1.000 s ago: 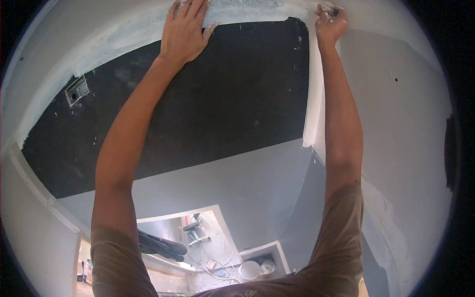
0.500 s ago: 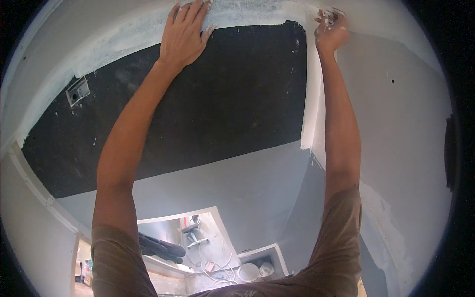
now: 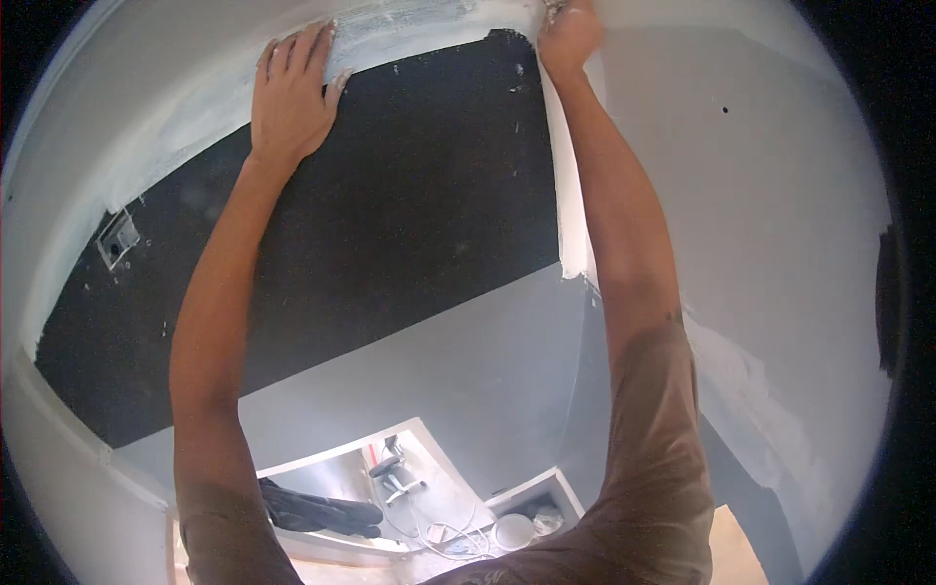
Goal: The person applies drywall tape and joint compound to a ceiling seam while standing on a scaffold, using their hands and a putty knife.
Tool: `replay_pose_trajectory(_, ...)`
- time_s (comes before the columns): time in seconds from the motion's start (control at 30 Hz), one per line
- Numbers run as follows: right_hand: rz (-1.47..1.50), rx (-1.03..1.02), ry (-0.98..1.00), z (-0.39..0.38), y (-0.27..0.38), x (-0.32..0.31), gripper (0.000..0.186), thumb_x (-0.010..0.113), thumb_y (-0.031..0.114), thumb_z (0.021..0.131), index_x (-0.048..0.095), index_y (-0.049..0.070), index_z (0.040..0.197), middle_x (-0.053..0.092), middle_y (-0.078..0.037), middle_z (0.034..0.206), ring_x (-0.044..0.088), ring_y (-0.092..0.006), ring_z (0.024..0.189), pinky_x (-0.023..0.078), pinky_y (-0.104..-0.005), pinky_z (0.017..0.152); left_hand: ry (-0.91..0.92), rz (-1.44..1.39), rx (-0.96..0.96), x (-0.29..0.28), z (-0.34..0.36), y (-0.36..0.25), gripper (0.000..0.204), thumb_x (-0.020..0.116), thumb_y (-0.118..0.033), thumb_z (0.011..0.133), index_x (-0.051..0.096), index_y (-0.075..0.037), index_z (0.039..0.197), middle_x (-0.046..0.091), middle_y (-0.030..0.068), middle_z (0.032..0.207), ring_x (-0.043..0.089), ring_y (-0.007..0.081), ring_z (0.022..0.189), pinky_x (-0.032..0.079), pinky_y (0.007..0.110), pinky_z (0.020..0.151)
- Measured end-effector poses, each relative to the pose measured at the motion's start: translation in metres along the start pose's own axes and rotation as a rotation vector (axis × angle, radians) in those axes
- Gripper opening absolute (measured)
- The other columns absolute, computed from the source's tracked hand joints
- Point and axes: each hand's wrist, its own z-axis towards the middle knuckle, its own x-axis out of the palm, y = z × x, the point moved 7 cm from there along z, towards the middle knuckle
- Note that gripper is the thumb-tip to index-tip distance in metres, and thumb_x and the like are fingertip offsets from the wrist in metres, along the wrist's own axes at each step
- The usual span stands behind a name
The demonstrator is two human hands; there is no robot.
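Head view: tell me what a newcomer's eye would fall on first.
Probably the large black wall section across the middle. Then the left hand, open over the white band along that section's upper edge, and the right hand, at the picture's top by the section's upper right corner.

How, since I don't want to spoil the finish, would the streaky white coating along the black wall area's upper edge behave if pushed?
The streaky white coating may smear or rub off, since the left hand has white-smudged fingertips. It seems thin, as bluish-grey streaks show in it. Its uneven edge could chip.
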Motion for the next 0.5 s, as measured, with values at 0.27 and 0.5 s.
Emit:
replay_pose_trajectory(0.27, -0.109, 0.069, 0.052, 0.010, -0.005, 0.010, 0.025, 0.055, 0.002, 0.091, 0.060, 0.001, 0.116, 0.070, -0.025, 0.095, 0.068, -0.0452, 0.086, 0.052, -0.0537, 0.072, -0.003, 0.008, -0.013, 0.004, -0.001, 0.001, 0.059, 0.059, -0.042, 0.101, 0.051, -0.008, 0.149, 0.053, 0.0086, 0.147, 0.049, 0.0291, 0.135, 0.030, 0.048, 0.122)
replay_pose_trajectory(0.5, -0.169, 0.232, 0.094, 0.014, -0.018, 0.021, 0.030, 0.059, 0.004, 0.092, 0.058, 0.001, 0.122, 0.070, -0.024, 0.097, 0.067, -0.0459, 0.089, 0.052, -0.0555, 0.078, 0.032, 0.004, -0.022, 0.004, 0.000, -0.003, 0.060, 0.058, -0.042, 0.102, 0.049, -0.008, 0.150, 0.050, 0.0091, 0.151, 0.045, 0.0306, 0.139, 0.027, 0.049, 0.124)
